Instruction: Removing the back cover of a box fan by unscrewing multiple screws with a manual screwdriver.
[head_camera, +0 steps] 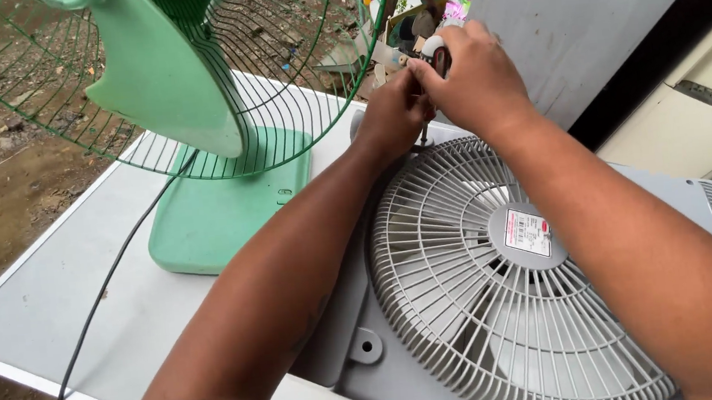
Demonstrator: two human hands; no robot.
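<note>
A grey box fan lies face up on a white table, its round grille toward me. My right hand grips a screwdriver by its red and white handle, held upright at the far rim of the grille. My left hand closes around the screwdriver's shaft just below, near the fan's rim. The tip is hidden behind my fingers.
A green stand fan with a wire guard stands on the table's far left, its base next to my left arm. A black cord trails over the near edge. A grey panel leans at the back right. Dirt ground lies left.
</note>
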